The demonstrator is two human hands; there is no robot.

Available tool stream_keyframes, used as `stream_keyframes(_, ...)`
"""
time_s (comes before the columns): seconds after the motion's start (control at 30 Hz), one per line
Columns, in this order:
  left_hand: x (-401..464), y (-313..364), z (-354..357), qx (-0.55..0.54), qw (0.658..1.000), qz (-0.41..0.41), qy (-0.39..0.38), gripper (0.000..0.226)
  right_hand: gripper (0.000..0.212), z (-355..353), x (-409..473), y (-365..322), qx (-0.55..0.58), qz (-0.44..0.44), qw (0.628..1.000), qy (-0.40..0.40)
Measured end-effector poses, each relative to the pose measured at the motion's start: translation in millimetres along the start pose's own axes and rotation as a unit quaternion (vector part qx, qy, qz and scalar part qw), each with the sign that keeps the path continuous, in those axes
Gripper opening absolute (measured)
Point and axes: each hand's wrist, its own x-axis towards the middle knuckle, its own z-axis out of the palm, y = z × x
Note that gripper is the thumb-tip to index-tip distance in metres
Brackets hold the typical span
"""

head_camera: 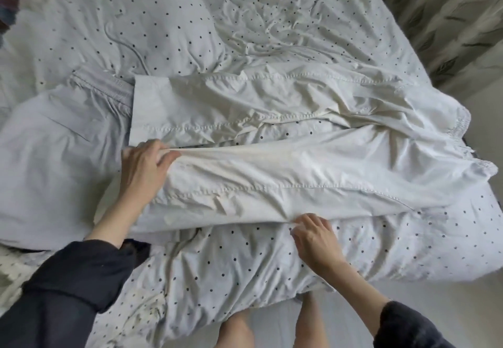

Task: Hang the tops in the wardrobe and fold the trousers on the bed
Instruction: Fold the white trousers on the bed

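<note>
trousers (272,173) in pale off-white cloth are seen in the head view, spread across the bed (245,34), which is covered by a white sheet with small dark dots. two long legs of the trousers are laid side by side, running left to right, with a narrow strip of dotted sheet showing between them near the middle. gathered hems or a waistband, it cannot be told which, are seen at the right end of the trousers, close to the edge of the bed. a second pale garment (54,157) with a gathered band is lain under the left end of the trousers.

the left hand (144,168) is placed at the left end of the nearer trouser leg, where the cloth edge is gripped by curled fingers and drawn taut. the right hand (313,234) is set at the near edge of the same leg, about midway along it, and a fold of cloth is pinched there between fingertips and thumb. dark sleeves (68,293) are worn on both arms. patterned curtains (449,21) are hung beyond the bed, to the right of the trousers.
</note>
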Motion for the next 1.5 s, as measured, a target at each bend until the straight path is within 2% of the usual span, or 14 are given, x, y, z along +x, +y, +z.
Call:
stream_keyframes(0.13,-4.0,-5.1,14.5,0.078,0.99,-0.064,-0.1,0.06,0.042,-5.7,3.9,-18.9,0.045,0.047,0.998,0.017)
stream_keyframes(0.27,-60.1,12.6,41.1,0.064,0.984,0.078,-0.144,0.048,0.076,-5.1,21.4,-34.5,-0.032,0.056,0.998,0.013)
stream_keyframes(0.37,-96.2,18.7,60.6,0.082,0.95,0.109,-0.279,0.039,0.063,5.6,31.2,-32.9,-0.047,0.068,0.996,-0.028)
stream_keyframes(0.47,-102.1,14.3,65.7,0.108,0.94,0.115,-0.304,0.012,0.035,3.6,33.7,-29.8,-0.009,0.041,0.998,0.045)
stream_keyframes(0.57,-100.3,10.4,65.5,0.162,0.931,0.12,-0.306,0.009,0.028,7.0,29.5,-25.6,0.027,0.0,0.997,0.071)
stream_keyframes(0.7,-95.1,18.7,71.6,0.202,0.901,0.055,-0.381,0.033,0.012,8.6,22.0,-10.0,0.051,-0.027,0.998,-0.013)
stream_keyframes(0.77,-87.0,39.8,70.5,0.199,0.908,0.029,-0.367,0.041,0.024,4.2,16.8,9.7,0.05,-0.003,0.999,0.009)
stream_keyframes(0.87,-73.2,79.4,72.6,0.168,0.942,0.038,-0.288,0.045,0.041,-2.3,8.1,56.0,0.042,0.088,0.995,0.034)
stream_keyframes(1.0,-63.0,152.2,94.9,0.078,0.966,0.119,-0.214,0.04,0.044,-11.6,-9.4,145.0,0.046,0.236,0.97,0.026)
stream_keyframes(1.17,-47.5,255.7,144.1,0.065,0.946,0.199,-0.248,0.039,0.047,-26.8,-24.9,256.7,0.216,0.412,0.882,0.074)
stream_keyframes(1.3,-24.5,353.4,207.8,0.062,0.926,0.189,-0.32,0.052,0.058,-39.7,-19.7,354.4,0.415,0.543,0.717,0.137)
stream_keyframes(1.4,-24.7,410.2,246.7,0.074,0.906,0.187,-0.373,0.063,0.053,-43.9,-8.8,408.9,0.585,0.55,0.583,0.122)
stream_keyframes(1.47,-34.7,425.2,261.2,0.116,0.889,0.179,-0.406,0.074,0.05,-47.0,-2.2,424.9,0.653,0.53,0.528,0.119)
stream_keyframes(1.5,-40.1,429.1,266.6,0.138,0.882,0.17,-0.416,0.08,0.045,-47.0,0.8,431.3,0.663,0.526,0.519,0.119)
